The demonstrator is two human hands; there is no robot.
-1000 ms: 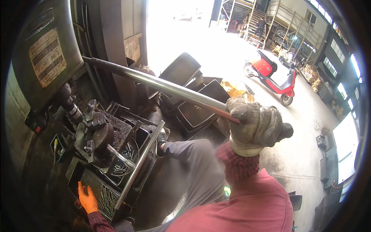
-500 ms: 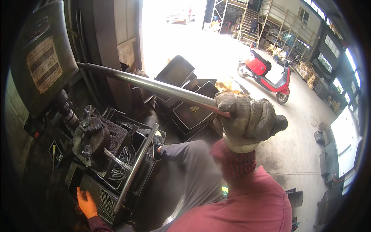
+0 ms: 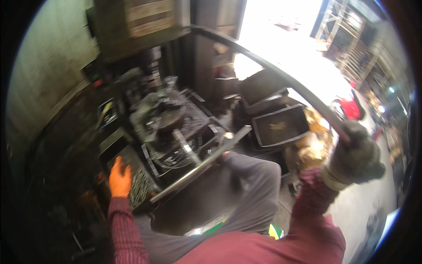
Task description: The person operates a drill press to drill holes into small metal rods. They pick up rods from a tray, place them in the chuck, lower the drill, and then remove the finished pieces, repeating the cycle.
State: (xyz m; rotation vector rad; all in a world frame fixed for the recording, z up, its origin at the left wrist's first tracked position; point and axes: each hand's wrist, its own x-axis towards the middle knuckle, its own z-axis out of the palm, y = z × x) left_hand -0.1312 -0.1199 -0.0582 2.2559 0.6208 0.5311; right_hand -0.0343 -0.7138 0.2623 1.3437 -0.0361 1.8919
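My right hand [image 3: 357,154], in a dirty grey work glove, is closed round the reddish end of a long metal lever [image 3: 281,72]. This lever runs up and left to the machine's upper housing [image 3: 151,42]. Low on the left, my left hand [image 3: 120,179] wears an orange glove. Its fingers look apart, over the edge of a dark tray [image 3: 118,144] with several thin metal rods [image 3: 140,185] in it; nothing is visible in its grip. Beyond lies the machine's oily, blurred work block [image 3: 169,119]. A bare metal bar [image 3: 204,165] slants across in front of it.
Dark bins [image 3: 281,125] are piled beyond my knee, beside yellowish sacks [image 3: 314,152]. A small box [image 3: 107,112] with a yellow-handled item stands left of the machine. A red scooter [image 3: 350,108] is parked beyond my right hand.
The view has swung left and down, so the machine and tray appear farther right and higher. My right hand still grips the lever; my left hand stays by the tray of rods.
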